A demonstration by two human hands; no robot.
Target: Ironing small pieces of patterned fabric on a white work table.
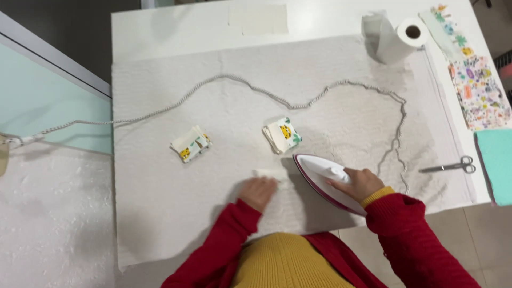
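Note:
My right hand grips the handle of a white iron with a red edge, which rests on the towel-covered table. My left hand lies flat on a small cream fabric piece, just left of the iron's tip. Two folded stacks of printed fabric squares lie beyond: one just above the iron, another farther left. The iron's braided cord loops across the towel toward the left edge.
A paper towel roll stands at the back right. Scissors lie to the right of the iron. Printed fabric strips and a teal cloth lie along the table's right side.

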